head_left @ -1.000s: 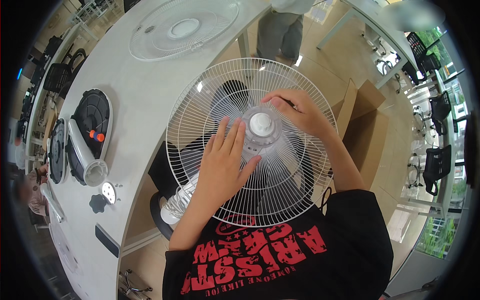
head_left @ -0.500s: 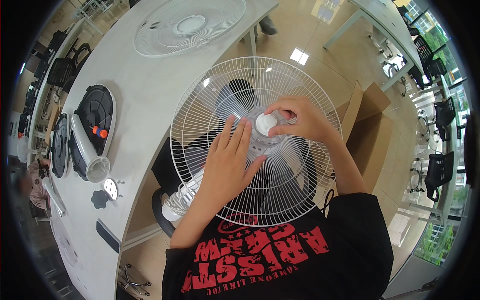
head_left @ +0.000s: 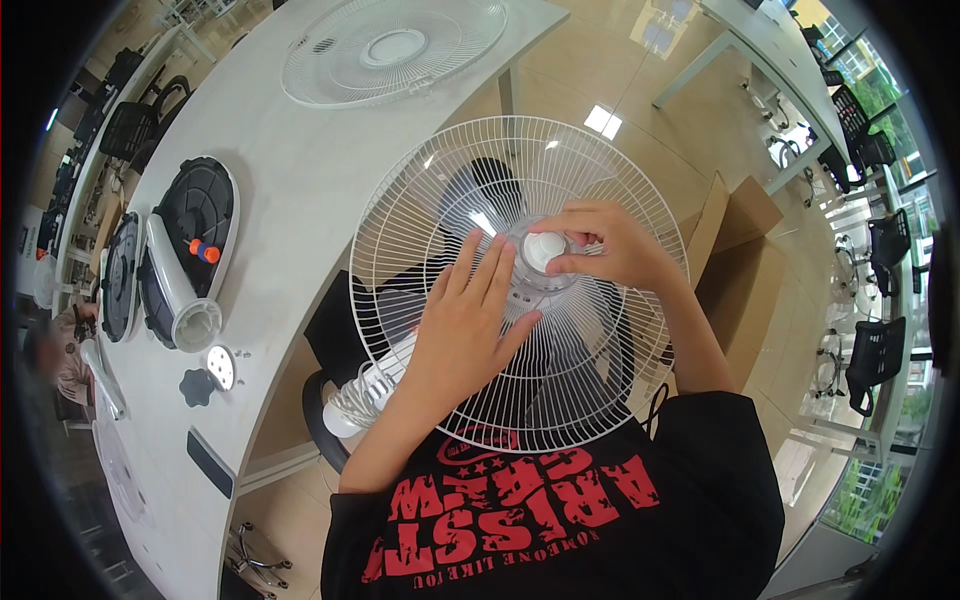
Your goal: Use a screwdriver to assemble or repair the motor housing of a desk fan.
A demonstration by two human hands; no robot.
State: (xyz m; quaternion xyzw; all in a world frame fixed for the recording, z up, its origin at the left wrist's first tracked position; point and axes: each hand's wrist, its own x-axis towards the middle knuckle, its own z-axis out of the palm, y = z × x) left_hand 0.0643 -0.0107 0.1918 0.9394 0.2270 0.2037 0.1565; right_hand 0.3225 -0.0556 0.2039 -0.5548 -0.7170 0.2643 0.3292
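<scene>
In front of me is a fan with a round white wire grille [head_left: 420, 180] and translucent blades [head_left: 560, 375]. A white round knob [head_left: 543, 250] sits at its centre. The fingers of my right hand [head_left: 612, 245] curl around this knob, thumb below and fingers above. My left hand [head_left: 465, 325] rests flat on the wires just left of the hub, its fingers spread. A coiled white cord [head_left: 355, 405] lies by the white fan body [head_left: 388, 377], under my left forearm.
On the table [head_left: 290, 200] at left lie black-and-white base parts [head_left: 200, 195], a white tube [head_left: 170, 265], an orange-and-blue screwdriver [head_left: 205, 250], a dark star-shaped knob [head_left: 197, 387] and another grille [head_left: 395, 50]. An open cardboard box [head_left: 740, 270] stands at right.
My right hand stays on the knob, its fingers slightly shifted around it. My left hand keeps its place on the grille. The whole view has shifted a little.
</scene>
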